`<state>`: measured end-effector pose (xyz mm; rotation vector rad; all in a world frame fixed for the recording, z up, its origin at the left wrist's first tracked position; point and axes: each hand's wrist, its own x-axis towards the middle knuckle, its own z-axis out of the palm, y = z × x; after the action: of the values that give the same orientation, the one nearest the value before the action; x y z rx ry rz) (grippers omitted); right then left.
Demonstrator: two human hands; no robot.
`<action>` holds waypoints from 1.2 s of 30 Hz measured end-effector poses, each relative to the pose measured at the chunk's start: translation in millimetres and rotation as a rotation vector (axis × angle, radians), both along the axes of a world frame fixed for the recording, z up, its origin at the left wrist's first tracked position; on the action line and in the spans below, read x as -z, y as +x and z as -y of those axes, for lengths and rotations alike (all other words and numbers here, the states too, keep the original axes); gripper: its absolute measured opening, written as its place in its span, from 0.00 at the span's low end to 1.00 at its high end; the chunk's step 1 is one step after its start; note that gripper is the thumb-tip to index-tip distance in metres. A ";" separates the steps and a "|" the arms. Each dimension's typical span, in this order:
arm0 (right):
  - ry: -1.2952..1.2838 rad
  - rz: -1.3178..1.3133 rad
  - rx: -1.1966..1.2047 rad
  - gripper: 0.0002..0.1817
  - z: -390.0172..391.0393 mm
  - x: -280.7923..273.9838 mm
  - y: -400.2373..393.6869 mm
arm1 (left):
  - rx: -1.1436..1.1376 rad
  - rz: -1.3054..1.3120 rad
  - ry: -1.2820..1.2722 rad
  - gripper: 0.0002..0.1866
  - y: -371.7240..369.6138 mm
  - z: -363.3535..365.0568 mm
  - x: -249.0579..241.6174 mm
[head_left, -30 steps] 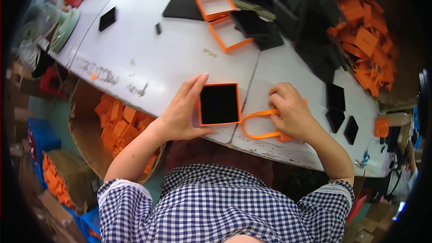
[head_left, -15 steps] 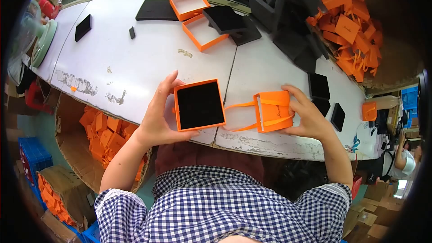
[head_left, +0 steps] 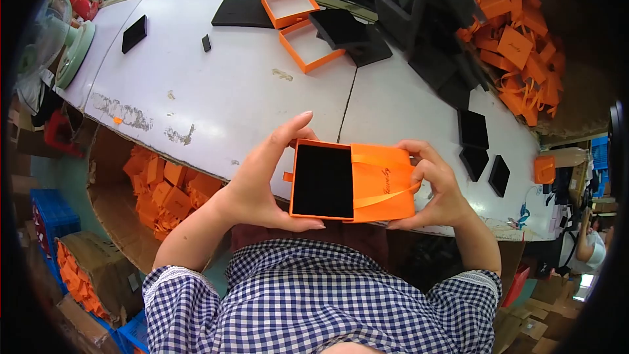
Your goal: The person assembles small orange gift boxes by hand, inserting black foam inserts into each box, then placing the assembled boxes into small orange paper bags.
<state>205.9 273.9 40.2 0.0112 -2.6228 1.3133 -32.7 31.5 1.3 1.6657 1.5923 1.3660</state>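
Note:
My left hand (head_left: pixel 262 187) grips an orange box drawer (head_left: pixel 323 181) by its left side, thumb along the near edge and fingers at the far edge. A black foam pad fills the drawer, and a small orange tab sticks out at its left. My right hand (head_left: pixel 438 187) is closed round the right end of an orange box sleeve (head_left: pixel 388 157), which has dark lettering and orange ribbon across its top. The drawer's right part is inside the sleeve; its left part stays exposed. Both are held above the table's near edge.
Orange trays (head_left: pixel 288 6) and black foam pads (head_left: pixel 244 12) lie on the white table (head_left: pixel 216 92). More black pads (head_left: pixel 473 129) are at the right. Cartons of orange boxes stand at the far right (head_left: pixel 514 46) and lower left (head_left: pixel 173 187). A person (head_left: pixel 593 242) is at the right.
The drawer and the sleeve were apart, with ribbon loops stretched between them. They have come together, and the drawer's right part has slid into the sleeve. The view has shifted slightly.

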 end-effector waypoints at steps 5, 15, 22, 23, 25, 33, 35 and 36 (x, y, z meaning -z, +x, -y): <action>-0.031 -0.048 -0.045 0.34 32.2 21.2 -23.9 | 0.068 -0.045 0.085 0.81 34.4 0.8 8.8; 0.095 -0.109 0.111 0.47 -7.1 5.2 -77.0 | -0.357 -0.498 -0.569 0.75 -24.0 116.6 -77.5; 0.630 -0.333 0.321 0.43 -58.2 28.9 -197.9 | -0.472 -0.609 -0.367 0.66 -52.3 -17.7 -26.3; 0.593 -0.198 0.343 0.41 -56.9 30.5 -205.9 | -0.546 -0.638 -0.319 0.61 -57.6 -50.8 -10.4; 0.492 -0.152 0.362 0.31 -58.5 32.4 -207.7 | -0.619 -0.669 -0.261 0.57 -76.1 -93.9 17.5; 0.586 -0.508 0.106 0.23 -50.9 9.2 -117.9 | -0.235 -0.211 -0.177 0.46 -66.3 -45.1 23.0; 0.675 -0.425 -0.139 0.26 -27.9 16.2 -93.2 | -0.193 -0.160 -0.112 0.53 -41.7 -26.4 28.6; 0.717 -0.362 -0.267 0.28 -13.7 15.8 -84.5 | -0.158 -0.114 -0.035 0.62 -32.2 -20.4 29.9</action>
<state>121.4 287.6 24.5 0.6537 -2.6588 0.3071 -64.9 51.9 -28.7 1.6538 1.8365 1.3298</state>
